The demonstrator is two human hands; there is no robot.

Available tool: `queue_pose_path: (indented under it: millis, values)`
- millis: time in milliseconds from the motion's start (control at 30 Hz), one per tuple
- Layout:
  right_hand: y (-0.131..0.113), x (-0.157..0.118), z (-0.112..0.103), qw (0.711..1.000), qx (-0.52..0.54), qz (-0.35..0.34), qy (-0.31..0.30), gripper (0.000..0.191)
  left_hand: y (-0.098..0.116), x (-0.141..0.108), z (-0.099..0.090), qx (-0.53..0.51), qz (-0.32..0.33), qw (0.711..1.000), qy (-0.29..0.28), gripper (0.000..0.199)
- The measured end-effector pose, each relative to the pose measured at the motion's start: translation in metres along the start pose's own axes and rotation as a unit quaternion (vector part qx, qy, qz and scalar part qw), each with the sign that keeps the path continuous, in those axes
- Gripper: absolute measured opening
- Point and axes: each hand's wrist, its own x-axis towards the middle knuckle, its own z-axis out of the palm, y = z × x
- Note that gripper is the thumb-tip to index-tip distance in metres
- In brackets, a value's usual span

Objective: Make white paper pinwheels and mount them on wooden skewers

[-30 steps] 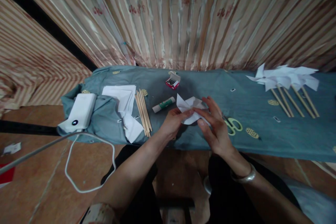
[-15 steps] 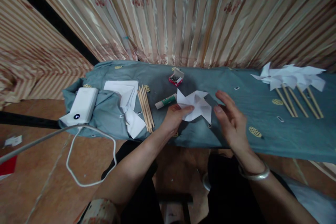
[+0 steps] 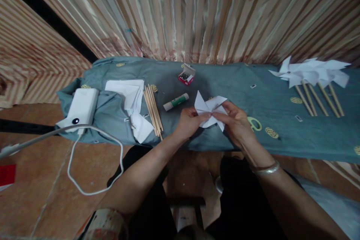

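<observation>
Over the teal cloth [image 3: 225, 78], a white paper pinwheel [image 3: 213, 104] sits between the hands [image 3: 188, 123] [image 3: 238, 125] — both pinching it near its middle.

Folded paper pinwheel [image 3: 218, 101], plain white; mounted pinwheels [image 3: 311, 73], likewise white, with tan handles [image 3: 318, 99]. Loose sticks [image 3: 152, 108]: pale tan. Glue stick [image 3: 176, 102]: white, green label. Small box [image 3: 185, 80]: red. Scissors handle [image 3: 255, 124]: light green. Cloth [image 3: 230, 82]: grey-blue, printed with yellow pineapple motifs. Curtain [image 3: 197, 18]: beige, banded, bearing reddish floral motifs. Power bank [image 3: 81, 105]: white. Floor [image 3: 36, 165]: orange-brown. Bracelet [image 3: 268, 169]: silver.
</observation>
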Motion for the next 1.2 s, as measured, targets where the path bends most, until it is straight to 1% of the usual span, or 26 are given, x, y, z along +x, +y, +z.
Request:
queue_pose_path:
  millis: [100,333,467,667,900,967,1067,1200]
  values:
    - [0.002,0.003,-0.002,1.0,-0.01,-0.012,-0.002,0.042,-0.002,0.001,0.0,0.012,0.009,1.0,-0.004,0.021]
    - [0.002,0.003,0.0,0.999,-0.026,-0.027,-0.002,0.037,-0.002,0.004,-0.002,0.04,0.034,0.999,-0.002,0.013]
    - [0.003,0.004,-0.001,0.999,-0.026,-0.031,0.003,0.037,-0.002,0.004,-0.002,0.038,0.036,0.999,0.004,0.015]
    - [0.006,0.006,-0.002,0.999,-0.028,-0.03,0.005,0.039,-0.002,0.006,-0.005,0.061,0.036,0.997,0.015,0.013]
    - [0.007,0.007,0.004,0.998,-0.027,-0.052,0.009,0.039,-0.001,0.007,-0.007,0.085,0.045,0.995,0.014,0.011]
    - [0.007,0.007,0.005,0.997,-0.029,-0.062,0.02,0.036,0.002,0.007,-0.007,0.083,0.046,0.995,0.022,0.01]
    - [0.006,0.008,0.005,0.994,-0.033,-0.09,0.055,0.03,0.008,0.007,-0.009,0.068,0.046,0.996,0.041,0.012]
    - [0.008,0.013,0.004,0.99,-0.041,-0.103,0.084,0.029,0.016,0.007,-0.013,0.022,0.052,0.996,0.064,0.019]
